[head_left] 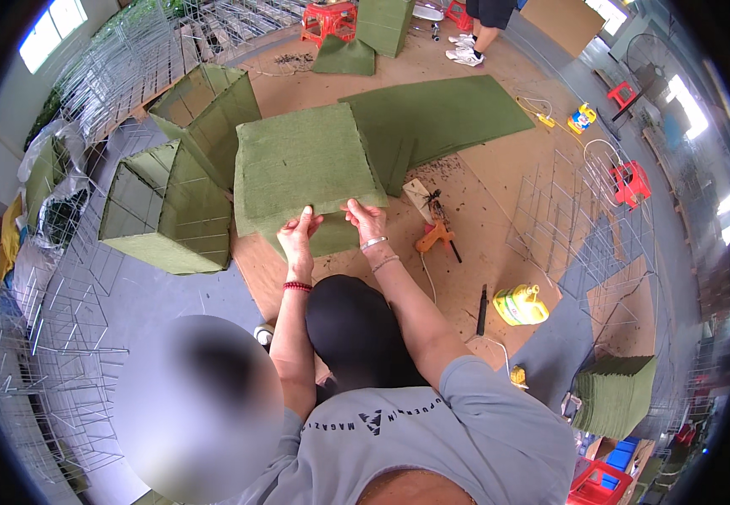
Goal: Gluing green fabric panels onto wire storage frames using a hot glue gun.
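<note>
A green fabric-covered block or box (306, 160) stands in front of me, its square top facing up. My left hand (299, 234) pinches the near edge of the green fabric, thumb and fingers pressed together. Just to its right, my right hand (367, 222) grips the same edge near the corner. More green fabric hangs below that edge, between my wrists. An orange glue gun (437, 238) with a white cord lies on the brown board (483, 210) to the right, beside a small pale piece with dark scraps on it.
Two open green-sided wire boxes (167, 210) stand at left. A large green sheet (449, 114) lies beyond my work. Bare wire frames (571, 219), a yellow jug (521, 305) and a stack of green sheets (616, 394) are at right. A person's legs (479, 38) show at the far side.
</note>
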`<state>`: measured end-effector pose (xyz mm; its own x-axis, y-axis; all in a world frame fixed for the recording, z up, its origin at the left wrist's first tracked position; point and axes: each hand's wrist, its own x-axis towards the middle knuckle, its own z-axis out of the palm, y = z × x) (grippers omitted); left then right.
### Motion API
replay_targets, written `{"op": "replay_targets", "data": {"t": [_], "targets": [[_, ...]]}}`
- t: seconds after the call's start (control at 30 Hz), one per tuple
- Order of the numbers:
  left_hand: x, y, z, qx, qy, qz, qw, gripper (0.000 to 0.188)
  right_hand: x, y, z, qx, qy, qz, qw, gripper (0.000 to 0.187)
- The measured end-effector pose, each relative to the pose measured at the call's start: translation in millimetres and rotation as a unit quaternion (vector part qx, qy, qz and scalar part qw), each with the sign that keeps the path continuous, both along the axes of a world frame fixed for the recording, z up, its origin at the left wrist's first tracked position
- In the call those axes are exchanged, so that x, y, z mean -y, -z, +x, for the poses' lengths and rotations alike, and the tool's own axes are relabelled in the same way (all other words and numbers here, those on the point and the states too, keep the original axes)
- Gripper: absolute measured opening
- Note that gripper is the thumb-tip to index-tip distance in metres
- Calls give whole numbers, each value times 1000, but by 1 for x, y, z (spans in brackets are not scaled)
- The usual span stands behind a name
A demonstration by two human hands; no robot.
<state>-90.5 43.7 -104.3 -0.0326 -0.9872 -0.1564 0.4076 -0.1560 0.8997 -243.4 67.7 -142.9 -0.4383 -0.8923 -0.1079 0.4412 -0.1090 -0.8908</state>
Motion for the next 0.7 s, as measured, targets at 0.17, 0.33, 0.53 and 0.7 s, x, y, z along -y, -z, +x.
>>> {"op": "replay_targets", "data": {"t": [0.17,0.33,0.53,0.7], "targets": [[5,27,-28,-31,30,-64,997,29,-14,2,-31,-23,12,2,1000,27],[-3,-7,-9,10,44,18,999,33,1,2,-3,-15,62,40,997,27],[4,2,-26,25,60,-10,998,27,-3,-13,-15,-17,20,-13,1000,25],[1,6,-24,33,54,-47,997,25,-11,-9,-27,34,64,-3,997,11]]}}
